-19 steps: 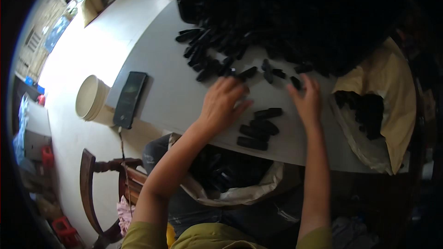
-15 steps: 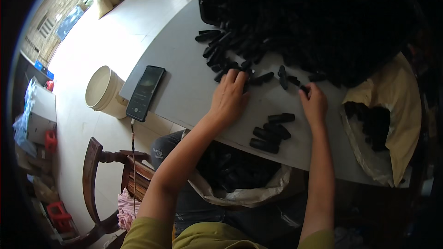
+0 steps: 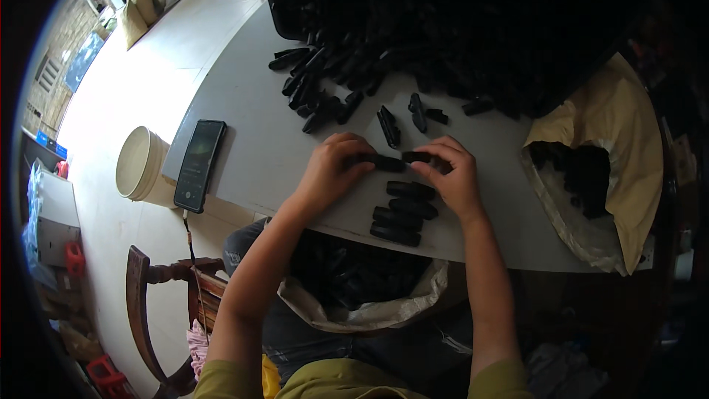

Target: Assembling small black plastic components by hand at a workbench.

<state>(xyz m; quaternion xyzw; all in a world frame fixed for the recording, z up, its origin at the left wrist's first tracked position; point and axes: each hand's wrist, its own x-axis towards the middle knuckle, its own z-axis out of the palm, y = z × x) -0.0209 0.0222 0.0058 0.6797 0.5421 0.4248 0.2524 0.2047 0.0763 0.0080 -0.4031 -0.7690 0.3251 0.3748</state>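
The left hand [image 3: 336, 165] gripped one black piece [image 3: 389, 163], the right hand [image 3: 452, 175] one small piece [image 3: 415, 157]; four blocks [image 3: 413, 208] lay on the bench [image 3: 255, 118].

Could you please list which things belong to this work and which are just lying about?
Seemingly in use:
oblong black piece, left hand
partly hidden black piece, right hand
pale sack holding black pieces

Seemingly lying about:
black rectangular phone
cream cylindrical bucket
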